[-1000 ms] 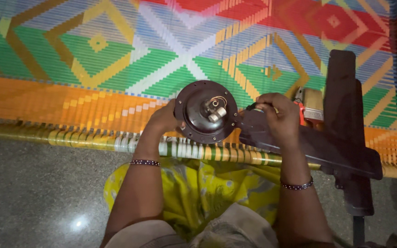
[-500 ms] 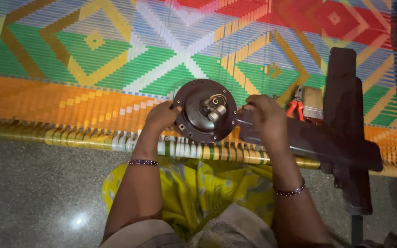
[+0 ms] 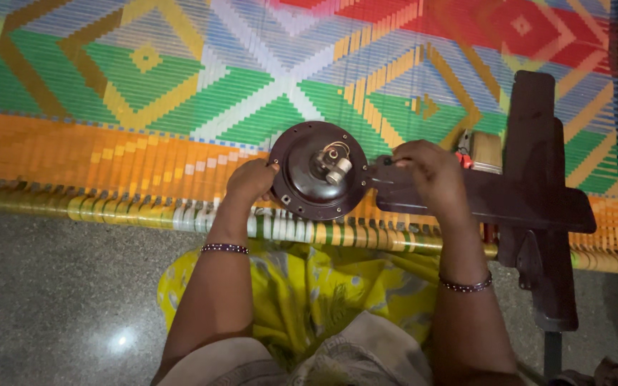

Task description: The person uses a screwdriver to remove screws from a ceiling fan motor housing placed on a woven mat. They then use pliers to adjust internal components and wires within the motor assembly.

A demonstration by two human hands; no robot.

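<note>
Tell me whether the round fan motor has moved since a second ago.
No: the fan motor sits at the same spot above the striped edge.

Under my work lies a woven cot in many colours; beside it is the grey speckled floor.

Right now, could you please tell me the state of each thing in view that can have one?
Fan motor: lying flat on the woven cot, shaft up, blade attached.
Fan blade: fixed to the motor, pointing right.
Loose blades: stacked crosswise under it.
Left hand: gripping the motor's rim.
Right hand: at the blade's joint.
</note>
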